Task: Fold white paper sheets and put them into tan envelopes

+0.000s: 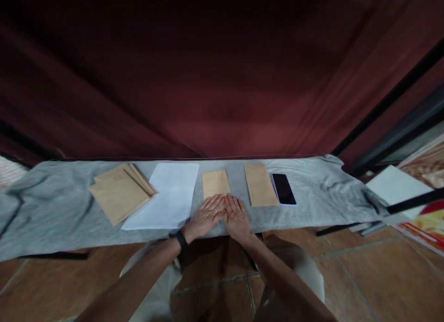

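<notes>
A small brown paper envelope (214, 183) lies in front of me on the grey cloth, with a faint reddish mark near its top. Both palms rest on its near part and hide that end. My left hand (205, 216), with a dark band at the wrist, lies flat with fingers stretched forward. Beside it, fingertips almost touching, my right hand (236, 218) is also flat with fingers extended. Another brown envelope (261, 185) lies to the right of my hands. On the left, several brown envelopes (120, 192) are piled partly over white paper (175, 197).
A phone (284, 189) with a dark screen lies right of the second envelope. Grey cloth (315, 188) covers the narrow table. Dark red fabric (222, 100) hangs along the far edge. Black metal bars and a colourful printed box (425, 225) stand at the right.
</notes>
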A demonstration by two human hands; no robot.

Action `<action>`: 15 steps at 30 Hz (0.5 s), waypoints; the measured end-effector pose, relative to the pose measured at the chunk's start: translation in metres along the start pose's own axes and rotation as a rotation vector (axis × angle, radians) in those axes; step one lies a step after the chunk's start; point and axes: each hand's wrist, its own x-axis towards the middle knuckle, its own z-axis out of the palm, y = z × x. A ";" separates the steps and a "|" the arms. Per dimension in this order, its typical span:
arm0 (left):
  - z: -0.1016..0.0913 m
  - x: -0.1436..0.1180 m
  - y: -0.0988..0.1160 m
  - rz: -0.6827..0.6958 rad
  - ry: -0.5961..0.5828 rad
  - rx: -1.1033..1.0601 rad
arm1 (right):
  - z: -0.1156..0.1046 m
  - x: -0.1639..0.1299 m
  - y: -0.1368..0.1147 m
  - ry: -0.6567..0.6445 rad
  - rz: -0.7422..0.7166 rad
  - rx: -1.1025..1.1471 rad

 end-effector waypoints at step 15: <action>0.004 -0.023 0.041 -0.821 0.604 -1.116 | 0.003 0.000 0.001 0.026 0.014 0.031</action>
